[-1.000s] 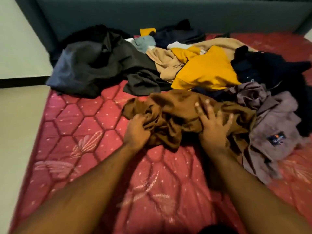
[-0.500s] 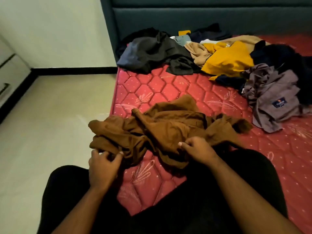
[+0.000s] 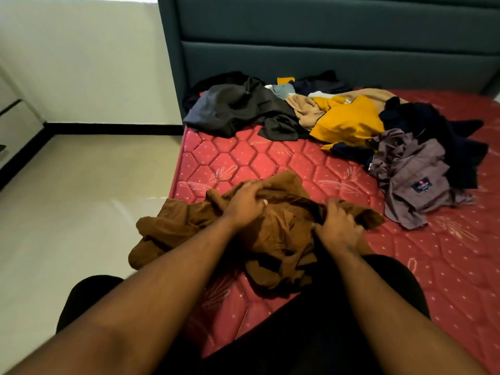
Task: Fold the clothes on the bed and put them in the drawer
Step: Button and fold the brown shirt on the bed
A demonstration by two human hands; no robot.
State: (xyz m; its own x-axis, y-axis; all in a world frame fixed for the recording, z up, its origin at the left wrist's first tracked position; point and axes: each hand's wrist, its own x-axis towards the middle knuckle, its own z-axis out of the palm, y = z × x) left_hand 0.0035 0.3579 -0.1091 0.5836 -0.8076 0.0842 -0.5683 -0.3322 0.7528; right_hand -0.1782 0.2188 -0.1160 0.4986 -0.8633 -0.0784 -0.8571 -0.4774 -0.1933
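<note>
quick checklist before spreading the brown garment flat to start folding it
1. Left hand has a grip on the brown garment: ok.
2. Right hand has a grip on it too: ok.
3. Garment lies flat: not ok, it is bunched.
4. Garment fully on the mattress: not ok, one end hangs past the left edge.
5. Bare mattress ahead for spreading: ok.
6. Grey shirt apart from it: ok.

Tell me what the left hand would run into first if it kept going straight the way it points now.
The left hand grips the brown garment and points up the bed and slightly right. Past the garment comes bare red mattress, then probably the dark grey clothes by the headboard, though depth is hard to judge.
</note>
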